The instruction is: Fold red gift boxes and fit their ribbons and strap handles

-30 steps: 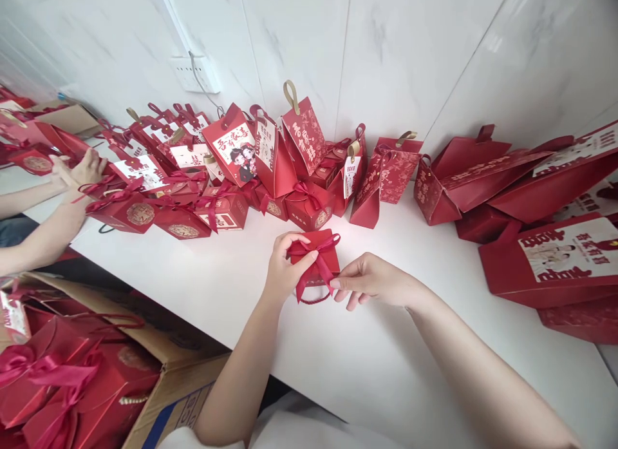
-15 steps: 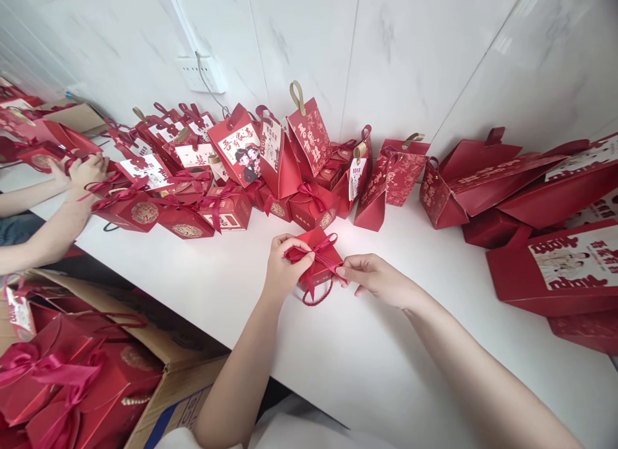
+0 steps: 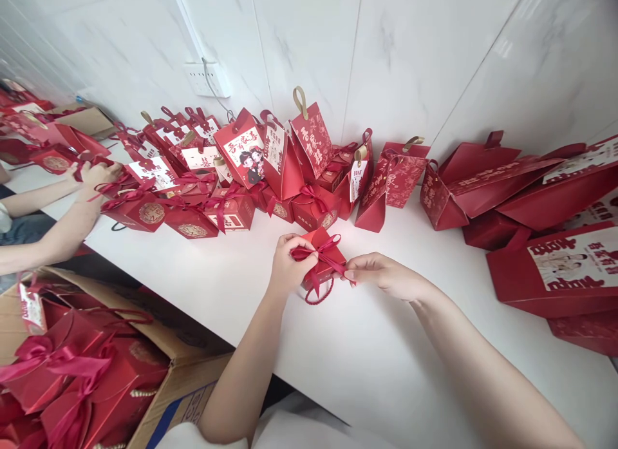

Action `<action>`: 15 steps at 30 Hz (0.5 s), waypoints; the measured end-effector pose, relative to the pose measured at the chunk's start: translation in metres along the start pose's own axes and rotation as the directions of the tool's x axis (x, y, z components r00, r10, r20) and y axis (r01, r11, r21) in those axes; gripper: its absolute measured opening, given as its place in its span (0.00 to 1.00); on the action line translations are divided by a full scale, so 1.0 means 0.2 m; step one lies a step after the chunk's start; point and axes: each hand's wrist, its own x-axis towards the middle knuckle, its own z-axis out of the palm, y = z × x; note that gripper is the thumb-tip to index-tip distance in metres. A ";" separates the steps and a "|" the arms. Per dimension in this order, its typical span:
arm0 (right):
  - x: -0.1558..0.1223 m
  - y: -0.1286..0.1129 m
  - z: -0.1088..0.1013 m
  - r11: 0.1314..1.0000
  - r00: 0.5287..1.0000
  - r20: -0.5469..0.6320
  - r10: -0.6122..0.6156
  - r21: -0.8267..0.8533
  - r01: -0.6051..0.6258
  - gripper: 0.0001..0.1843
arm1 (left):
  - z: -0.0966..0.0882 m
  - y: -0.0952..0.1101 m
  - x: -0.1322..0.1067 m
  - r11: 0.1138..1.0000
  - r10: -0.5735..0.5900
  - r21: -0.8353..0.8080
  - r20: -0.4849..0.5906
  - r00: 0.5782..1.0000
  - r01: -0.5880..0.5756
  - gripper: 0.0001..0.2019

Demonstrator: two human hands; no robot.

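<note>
A red box (image 3: pixel 315 235) sits on the worktop (image 3: pixel 309 352) between the left hand (image 3: pixel 286 267), pinching its bow (image 3: pixel 320 248), and the right hand (image 3: pixel 381 273), pinching a ribbon tail (image 3: pixel 335 265).

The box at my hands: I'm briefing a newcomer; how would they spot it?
On the white table, look nearer than the row of red boxes. Only the small red box has its ribbon held by your left hand and right hand.

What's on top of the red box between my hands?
A crimson ribbon bow lies across the red box; your left hand covers part of it. Your right hand pinches a tail. The inside is hidden.
</note>
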 end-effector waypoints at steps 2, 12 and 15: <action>-0.03 -0.03 -0.02 0.999 0.998 0.061 0.021 -0.050 -0.018 0.17 | 0.00 0.00 0.00 1.000 0.018 -0.021 0.057 0.998 -0.017 0.03; -0.25 -0.20 -0.11 0.852 0.944 -0.291 -0.153 -0.524 -0.024 0.16 | -0.06 0.08 -0.07 0.983 0.122 -0.135 -0.010 0.993 -0.122 0.11; -0.19 -0.18 -0.01 0.760 0.781 -0.407 -0.474 -0.638 0.129 0.10 | -0.12 0.12 -0.21 0.979 0.108 0.186 -0.143 0.984 -0.080 0.12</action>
